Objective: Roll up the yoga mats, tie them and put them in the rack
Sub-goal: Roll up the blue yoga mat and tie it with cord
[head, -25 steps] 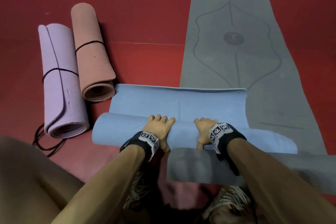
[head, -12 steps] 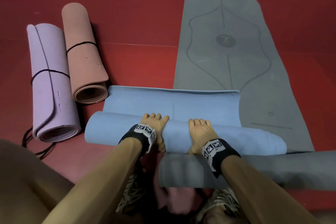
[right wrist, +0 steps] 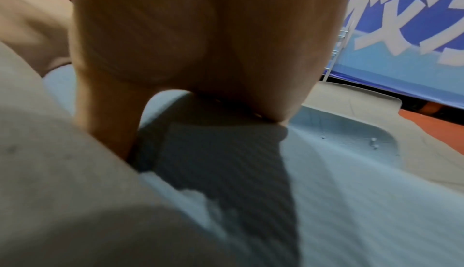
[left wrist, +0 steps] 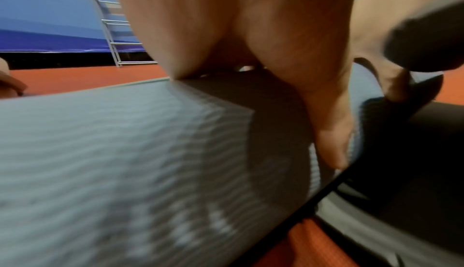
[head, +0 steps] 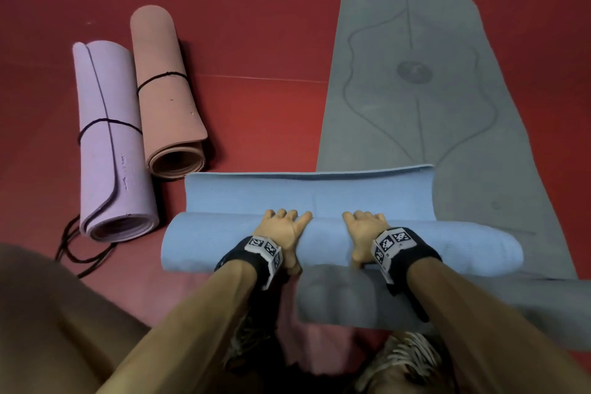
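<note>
Both palms on crosswise blue mat (head: 319,198)

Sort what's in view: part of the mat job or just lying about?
In the job:
- light blue foam mat, half rolled, under left hand and right hand
- flat grey patterned mat
- tied lilac roll
- tied salmon-pink roll
- loose black cord

Lying about:
- none visible

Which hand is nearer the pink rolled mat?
Left. The left hand presses on the blue mat roll on the side toward the pink rolled mat; the right hand presses farther along, away from it.
</note>
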`<state>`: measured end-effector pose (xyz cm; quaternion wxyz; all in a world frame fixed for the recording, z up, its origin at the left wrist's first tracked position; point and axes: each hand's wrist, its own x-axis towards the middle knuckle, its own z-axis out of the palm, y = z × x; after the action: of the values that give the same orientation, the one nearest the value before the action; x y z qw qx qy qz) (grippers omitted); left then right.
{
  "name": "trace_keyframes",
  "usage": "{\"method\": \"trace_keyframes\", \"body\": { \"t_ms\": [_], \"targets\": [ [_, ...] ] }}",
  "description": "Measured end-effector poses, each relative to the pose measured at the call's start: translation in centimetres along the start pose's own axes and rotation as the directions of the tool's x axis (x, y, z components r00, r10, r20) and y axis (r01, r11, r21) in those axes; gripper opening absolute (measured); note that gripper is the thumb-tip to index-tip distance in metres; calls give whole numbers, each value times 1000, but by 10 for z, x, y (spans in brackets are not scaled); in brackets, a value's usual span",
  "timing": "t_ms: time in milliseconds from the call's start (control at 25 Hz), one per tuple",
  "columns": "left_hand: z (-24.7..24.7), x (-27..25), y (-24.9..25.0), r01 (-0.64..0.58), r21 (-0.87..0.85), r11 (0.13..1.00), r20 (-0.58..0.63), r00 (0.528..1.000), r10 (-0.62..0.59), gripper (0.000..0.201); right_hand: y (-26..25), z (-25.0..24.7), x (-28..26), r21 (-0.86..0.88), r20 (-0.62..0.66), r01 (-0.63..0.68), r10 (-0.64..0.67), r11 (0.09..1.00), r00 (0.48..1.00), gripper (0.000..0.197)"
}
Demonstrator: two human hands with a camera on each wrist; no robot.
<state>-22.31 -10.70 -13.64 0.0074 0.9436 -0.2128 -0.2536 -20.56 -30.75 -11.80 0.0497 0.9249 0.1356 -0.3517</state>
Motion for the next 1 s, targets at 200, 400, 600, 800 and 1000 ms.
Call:
{"method": "trace_keyframes", "body": {
  "t_ms": [200, 400, 600, 800, 1000],
  "targets": [
    [-27, 24, -11, 7, -81, 997, 190, 982, 8, 80, -8, 27, -18, -60, -171, 8, -18, 998, 985, 114],
    [-25, 26, -8, 8, -48, 999, 210, 978, 3, 94, -9, 25, -17, -52, -192, 8, -18, 999, 981, 98],
    [-6, 5, -6, -2, 33, 999, 60, 998, 0, 125, 0, -2, 4, -10, -5, 39, -39, 999, 999, 86],
    [6, -3, -2, 17, 95, 995, 42, 999, -21, 130, 1, -17, 19, 4, 120, 21, -21, 1000, 993, 91],
    [-10, 9, -7, 25, -24, 999, 80, 997, -23, 104, 1, 3, 2, 30, -18, 31, -30, 999, 999, 100]
  ]
}}
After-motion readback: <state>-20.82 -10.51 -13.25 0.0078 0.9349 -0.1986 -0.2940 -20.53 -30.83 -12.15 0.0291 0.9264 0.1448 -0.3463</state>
